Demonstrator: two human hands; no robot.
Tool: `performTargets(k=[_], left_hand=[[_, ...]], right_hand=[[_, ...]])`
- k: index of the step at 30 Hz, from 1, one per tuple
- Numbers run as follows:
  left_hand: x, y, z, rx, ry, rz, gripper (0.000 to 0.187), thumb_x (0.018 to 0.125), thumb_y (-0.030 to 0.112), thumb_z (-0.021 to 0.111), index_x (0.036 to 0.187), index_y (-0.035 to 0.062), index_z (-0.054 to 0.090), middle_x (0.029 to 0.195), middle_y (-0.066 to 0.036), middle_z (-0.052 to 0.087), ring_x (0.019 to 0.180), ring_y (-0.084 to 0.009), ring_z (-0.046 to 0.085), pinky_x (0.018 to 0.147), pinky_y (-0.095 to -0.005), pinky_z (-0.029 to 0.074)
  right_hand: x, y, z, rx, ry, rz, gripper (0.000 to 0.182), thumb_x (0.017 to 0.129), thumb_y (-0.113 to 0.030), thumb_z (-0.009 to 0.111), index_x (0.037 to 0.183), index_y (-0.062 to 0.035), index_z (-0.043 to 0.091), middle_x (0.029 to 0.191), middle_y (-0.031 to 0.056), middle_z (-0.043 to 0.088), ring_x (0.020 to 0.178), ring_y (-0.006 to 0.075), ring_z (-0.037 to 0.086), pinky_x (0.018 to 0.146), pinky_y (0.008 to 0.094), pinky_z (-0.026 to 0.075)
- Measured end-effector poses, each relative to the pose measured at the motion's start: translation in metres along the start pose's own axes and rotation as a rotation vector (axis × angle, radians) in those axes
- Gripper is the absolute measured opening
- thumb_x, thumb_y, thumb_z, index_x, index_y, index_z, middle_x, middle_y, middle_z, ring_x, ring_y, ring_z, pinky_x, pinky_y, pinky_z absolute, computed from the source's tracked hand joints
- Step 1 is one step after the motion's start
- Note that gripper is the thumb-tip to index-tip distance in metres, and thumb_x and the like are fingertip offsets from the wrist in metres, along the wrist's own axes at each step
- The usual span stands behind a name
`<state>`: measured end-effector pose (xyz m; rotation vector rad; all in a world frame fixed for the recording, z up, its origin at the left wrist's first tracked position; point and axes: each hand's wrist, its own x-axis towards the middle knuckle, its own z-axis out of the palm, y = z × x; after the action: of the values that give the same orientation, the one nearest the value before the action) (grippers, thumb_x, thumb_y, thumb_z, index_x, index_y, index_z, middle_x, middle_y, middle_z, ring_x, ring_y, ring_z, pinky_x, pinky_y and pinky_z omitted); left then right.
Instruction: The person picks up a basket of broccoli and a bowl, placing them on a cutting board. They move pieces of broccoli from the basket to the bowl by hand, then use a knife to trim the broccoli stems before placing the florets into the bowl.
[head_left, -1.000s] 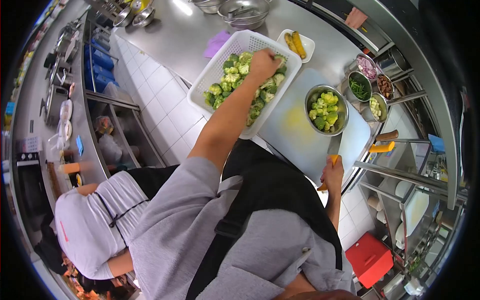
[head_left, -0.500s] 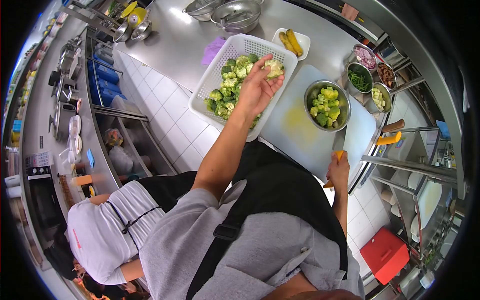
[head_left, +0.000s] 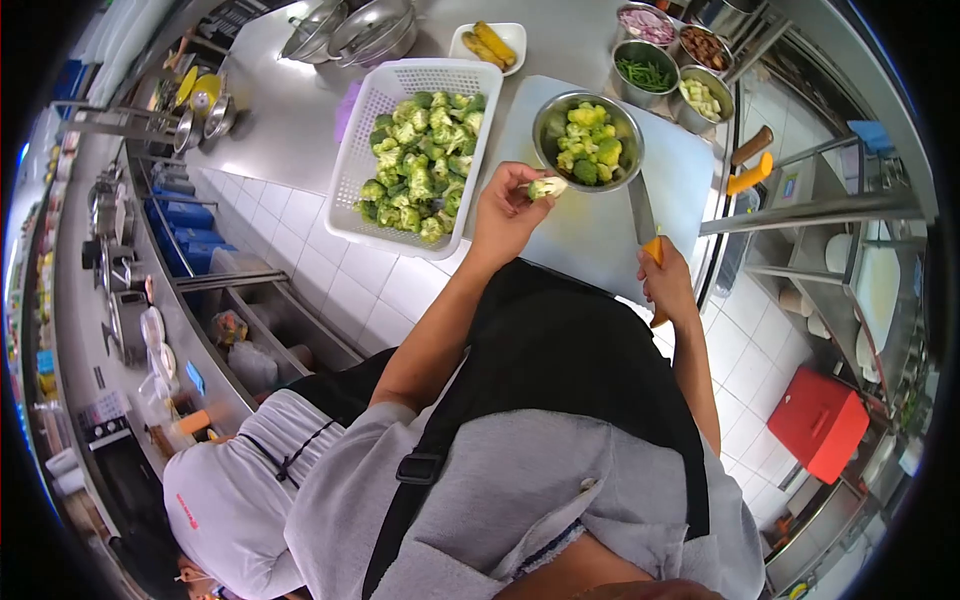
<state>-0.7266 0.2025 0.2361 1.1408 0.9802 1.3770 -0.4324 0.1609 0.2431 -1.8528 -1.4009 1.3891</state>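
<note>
At the far left, another person (head_left: 235,500) is wearing a pale shirt; red lettering (head_left: 187,511) is showing on it, too small to read. Next, on the tabletop (head_left: 280,130), the white basket (head_left: 430,68) is holding a pile of broccoli (head_left: 425,165) and is no longer being crossed by the left hand (head_left: 508,215), as it was half a second ago. That hand is now hovering to the basket's right, by the near left part of the cutting board (head_left: 688,185). Its thumb and fingers are pinching one broccoli floret (head_left: 546,188) close to the metal bowl (head_left: 546,140); whether the two are touching, I cannot tell. The bowl is sitting on the board, holding more florets (head_left: 590,145). Just right of it, the knife (head_left: 644,215) is extending up beside the rim. The right hand (head_left: 668,277) is still gripping its orange handle, fingers wrapping around it.
</note>
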Motion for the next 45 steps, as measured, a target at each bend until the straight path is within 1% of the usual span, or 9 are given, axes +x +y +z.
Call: performTargets(k=[1,4,9,12,18,25,33,42,45], left_hand=[[0.0,-0.006,0.006,-0.097,0.028,-0.047,0.032,0.093,-0.012,0.069,0.116,0.0039,0.053,0.117,-0.012,0.07,0.102,-0.0151,0.07,0.084,-0.0266,0.057],[0.011,-0.021,0.014,0.04,-0.016,-0.082,0.029,0.096,-0.011,0.066,0.115,0.0044,0.051,0.118,-0.014,0.07,0.107,-0.0202,0.073,0.088,-0.0295,0.059],[0.041,-0.045,0.025,0.164,0.034,0.012,0.024,0.096,-0.005,0.07,0.114,0.0026,0.056,0.109,-0.006,0.071,0.096,-0.0076,0.067,0.079,-0.0233,0.053],[0.017,-0.031,0.029,0.407,-0.046,-0.063,0.025,0.093,-0.003,0.074,0.114,0.0012,0.061,0.114,-0.01,0.071,0.099,-0.0118,0.068,0.081,-0.0257,0.055],[-0.026,-0.029,0.04,0.913,-0.106,0.309,0.03,0.086,0.002,0.078,0.115,0.0011,0.069,0.123,-0.02,0.071,0.101,-0.035,0.072,0.086,-0.0392,0.06],[-0.033,-0.034,0.03,0.894,-0.05,0.262,0.032,0.084,0.004,0.08,0.114,0.0032,0.07,0.114,-0.018,0.073,0.102,-0.0384,0.069,0.088,-0.0457,0.056],[-0.028,-0.031,0.031,0.88,-0.003,0.18,0.031,0.081,0.007,0.085,0.107,0.0016,0.069,0.097,-0.017,0.071,0.086,-0.0347,0.07,0.077,-0.0441,0.057],[-0.029,-0.029,0.032,0.878,0.016,0.131,0.031,0.081,0.008,0.085,0.107,0.0017,0.069,0.098,-0.018,0.071,0.087,-0.0359,0.07,0.078,-0.0445,0.057],[-0.03,-0.025,0.032,0.928,-0.011,0.143,0.039,0.081,0.009,0.088,0.113,-0.0015,0.07,0.104,-0.018,0.074,0.086,-0.0301,0.075,0.08,-0.0374,0.062]], right_hand=[[-0.003,-0.001,-0.001,0.026,0.002,0.011,0.024,0.105,-0.022,0.061,0.108,0.0012,0.056,0.072,0.0072,0.064,0.05,0.0143,0.057,0.046,0.0319,0.049],[-0.003,0.0,-0.003,0.061,-0.038,0.006,0.029,0.107,-0.027,0.059,0.107,0.0018,0.056,0.071,0.0072,0.062,0.049,0.0142,0.057,0.045,0.0316,0.048],[0.002,-0.018,-0.009,0.059,0.002,0.0,0.032,0.11,-0.031,0.056,0.104,0.001,0.056,0.07,0.0072,0.061,0.051,0.0145,0.057,0.048,0.0329,0.047],[-0.008,-0.014,-0.023,-0.051,0.032,-0.022,0.03,0.109,-0.029,0.057,0.106,0.0003,0.058,0.069,0.0075,0.06,0.053,0.0156,0.057,0.052,0.0335,0.048],[-0.06,0.021,-0.058,-0.231,-0.048,-0.026,0.026,0.106,-0.026,0.062,0.108,0.0001,0.061,0.07,0.0135,0.059,0.061,0.0236,0.059,0.063,0.042,0.047],[-0.067,-0.002,-0.044,-0.304,-0.152,-0.152,0.026,0.104,-0.026,0.063,0.108,-0.001,0.063,0.076,0.0255,0.065,0.071,0.0447,0.062,0.069,0.0492,0.047],[-0.041,-0.019,-0.013,-0.345,-0.197,-0.289,0.028,0.104,-0.028,0.061,0.115,-0.002,0.062,0.081,0.0276,0.069,0.082,0.0485,0.067,0.076,0.0538,0.05],[-0.036,-0.016,-0.006,-0.424,-0.19,-0.336,0.029,0.104,-0.028,0.061,0.116,-0.0014,0.061,0.084,0.0285,0.07,0.084,0.0493,0.068,0.077,0.0563,0.05],[-0.025,-0.004,0.007,-0.491,-0.171,-0.398,0.029,0.104,-0.028,0.061,0.118,-0.0019,0.059,0.087,0.0287,0.07,0.087,0.0494,0.068,0.078,0.058,0.049]])
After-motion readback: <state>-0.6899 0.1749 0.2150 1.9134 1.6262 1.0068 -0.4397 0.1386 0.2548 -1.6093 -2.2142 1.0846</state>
